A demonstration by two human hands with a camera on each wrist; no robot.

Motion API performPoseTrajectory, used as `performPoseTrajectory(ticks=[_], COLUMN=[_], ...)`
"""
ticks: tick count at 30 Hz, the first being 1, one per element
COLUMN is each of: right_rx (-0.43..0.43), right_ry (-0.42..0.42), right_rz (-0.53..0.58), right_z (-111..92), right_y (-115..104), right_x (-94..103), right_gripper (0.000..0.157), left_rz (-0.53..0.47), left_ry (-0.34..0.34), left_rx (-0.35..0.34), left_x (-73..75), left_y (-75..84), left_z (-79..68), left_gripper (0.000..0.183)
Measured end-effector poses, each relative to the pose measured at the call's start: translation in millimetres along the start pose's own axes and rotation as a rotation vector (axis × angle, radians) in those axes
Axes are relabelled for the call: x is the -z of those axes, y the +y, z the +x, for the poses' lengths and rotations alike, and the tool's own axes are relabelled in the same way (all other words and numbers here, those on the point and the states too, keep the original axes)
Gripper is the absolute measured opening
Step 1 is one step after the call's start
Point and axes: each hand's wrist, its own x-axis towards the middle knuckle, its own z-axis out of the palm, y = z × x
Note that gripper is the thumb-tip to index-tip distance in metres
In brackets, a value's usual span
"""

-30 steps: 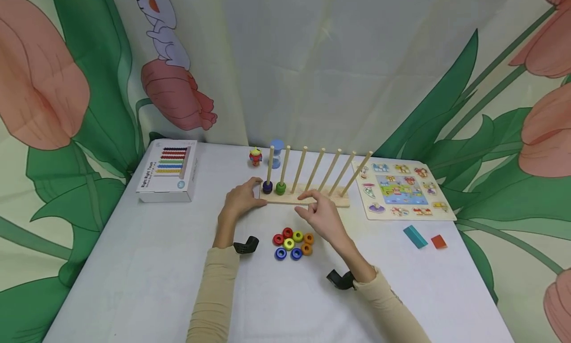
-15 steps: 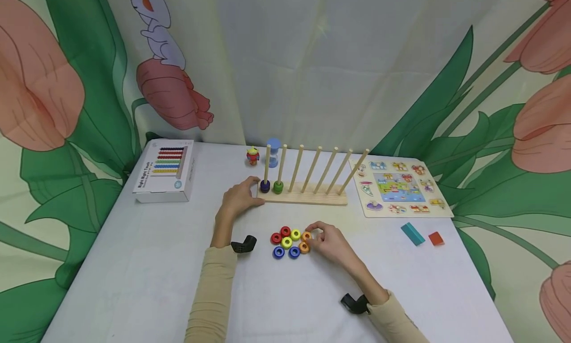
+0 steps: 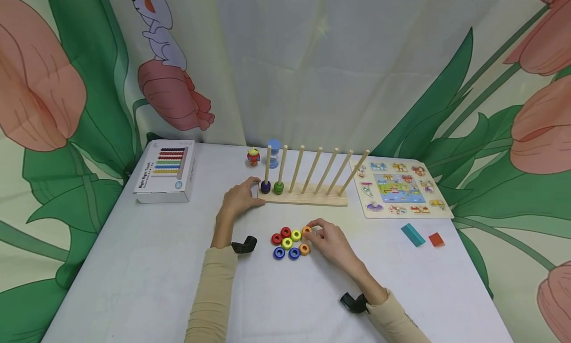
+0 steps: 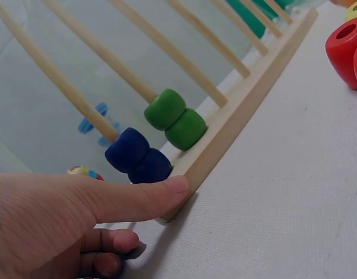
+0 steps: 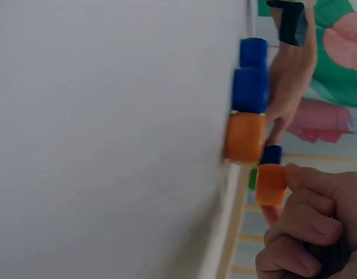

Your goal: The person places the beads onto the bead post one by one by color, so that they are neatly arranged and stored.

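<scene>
My left hand (image 3: 241, 199) holds the left end of a wooden peg stand (image 3: 308, 198). In the left wrist view its thumb (image 4: 149, 197) presses on the base's edge. Two dark blue beads (image 4: 138, 157) are stacked on the end peg, and two green beads (image 4: 175, 119) on the one beside it. My right hand (image 3: 332, 244) pinches an orange bead (image 5: 271, 185) between thumb and index finger, its other fingers curled. A second orange bead (image 3: 305, 249) lies just below, beside blue beads (image 3: 294, 254), yellow beads (image 3: 287, 243) and red beads (image 3: 276, 239).
Behind the stand are a small toy figure (image 3: 253, 156) and a blue sand timer (image 3: 274, 154). A white box (image 3: 165, 172) lies at the left. On the right are a puzzle board (image 3: 403, 189), a teal block (image 3: 413, 235) and a red-orange block (image 3: 436, 240).
My right hand has come down from the stand's front edge to the loose beads, taken an orange bead and drawn it slightly away from the others. The left hand stays at the stand.
</scene>
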Motion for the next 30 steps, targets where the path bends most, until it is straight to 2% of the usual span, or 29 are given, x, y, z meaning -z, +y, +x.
performPoseTrajectory(ticks=[5, 12, 21, 26, 30], right_rx=[0.063, 0.159, 0.341, 0.344, 0.295], right_ry=[0.086, 0.185, 0.382, 0.442, 0.425], right_rz=[-0.001, 0.060, 0.073, 0.028, -0.030], right_z=[10, 28, 54, 71, 83], right_y=[-28, -74, -122, -132, -134], right_x=[14.0, 40.9, 75.4, 84.0, 85.2], right_gripper=[0.032, 0.035, 0.039, 0.041, 0.040], left_rz=[-0.002, -0.004, 0.001, -0.001, -0.003], left_ry=[0.001, 0.005, 0.006, 0.007, 0.009], left_rx=[0.000, 0.001, -0.006, -0.009, -0.011], left_x=[-1.1, 0.0, -0.4, -0.5, -0.8], left_y=[-0.9, 0.9, -0.8, -1.9, -2.4], left_z=[0.4, -1.0, 0.3, 0.9, 1.3], left_gripper=[0.072, 0.072, 0.072, 0.072, 0.072])
